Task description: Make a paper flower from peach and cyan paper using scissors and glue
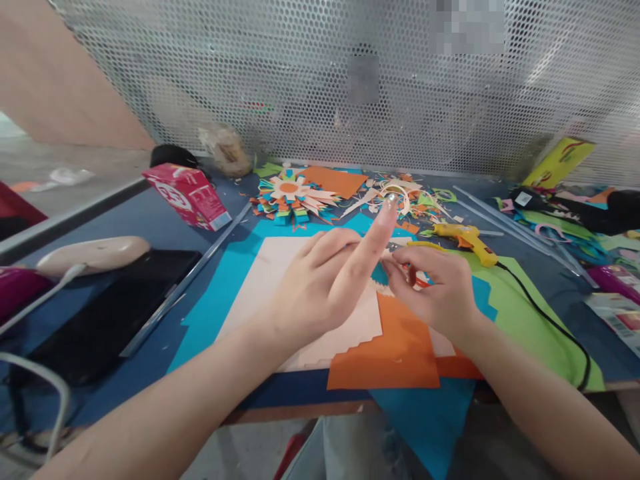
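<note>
My left hand [325, 280] is over the stacked paper, one finger stretched upward and the others curled, their tips hidden behind it. Close beside it, my right hand [435, 283] has thumb and fingers pinched together; small orange-red bits show at its fingers, but what it grips is unclear. A blue paper piece [380, 275] with a jagged edge shows between the hands, partly covered. Under them lie pale pink sheets [255, 287], an orange sheet [395, 347] with a stepped edge and blue paper [200, 337].
A yellow glue gun [465, 239] lies on green paper [530, 313], its black cord trailing right. Behind are a layered paper flower [290, 190] and scattered cuttings. Left are a pink box [185, 197], a black phone [110, 313] and clear glue sticks [165, 310]. A perforated metal panel [300, 80] stands behind.
</note>
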The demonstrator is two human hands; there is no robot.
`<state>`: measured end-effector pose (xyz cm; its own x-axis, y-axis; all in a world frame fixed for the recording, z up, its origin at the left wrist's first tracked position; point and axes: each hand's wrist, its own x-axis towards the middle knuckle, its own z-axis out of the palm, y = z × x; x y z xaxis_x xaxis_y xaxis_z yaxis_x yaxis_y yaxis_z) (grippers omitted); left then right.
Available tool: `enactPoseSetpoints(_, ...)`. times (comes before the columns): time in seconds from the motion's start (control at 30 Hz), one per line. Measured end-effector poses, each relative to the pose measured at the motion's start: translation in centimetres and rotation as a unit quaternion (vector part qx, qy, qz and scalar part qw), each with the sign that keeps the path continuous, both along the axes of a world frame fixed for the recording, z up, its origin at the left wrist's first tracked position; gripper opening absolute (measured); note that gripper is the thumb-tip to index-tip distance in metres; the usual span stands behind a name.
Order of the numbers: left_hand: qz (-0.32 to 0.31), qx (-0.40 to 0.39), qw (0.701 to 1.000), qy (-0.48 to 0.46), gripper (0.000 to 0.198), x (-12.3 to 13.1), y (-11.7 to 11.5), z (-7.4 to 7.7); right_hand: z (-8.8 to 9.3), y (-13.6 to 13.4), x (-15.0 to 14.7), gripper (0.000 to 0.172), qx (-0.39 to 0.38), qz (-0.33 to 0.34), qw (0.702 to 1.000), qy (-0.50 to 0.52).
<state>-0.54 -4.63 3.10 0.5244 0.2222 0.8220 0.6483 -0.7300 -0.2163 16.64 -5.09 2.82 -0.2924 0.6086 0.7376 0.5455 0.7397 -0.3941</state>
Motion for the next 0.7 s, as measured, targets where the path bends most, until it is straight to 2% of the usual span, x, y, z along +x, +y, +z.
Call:
enactPoseSetpoints(0.13,-0.009,-0.043,0.999,-0.017,0.061,0.1,0.0,-0.2,-0.1,-0.1,-0.2,0.01,0.018,0.005,1.0,-0.003)
enactPoseSetpoints(0.5,-0.001,-0.044,0.996,-0.073,0.049,0.7,-0.7,0.3,0.8,-0.8,-0.6,0.016,-0.029,-0.022,0.999,0.013)
enactPoseSetpoints(0.7,0.016,-0.066,0.994,-0.089,0.015,0.1,-0.8,1.5,0.8,-0.9,-0.5,0.02,-0.06,-0.016,0.997,0.036)
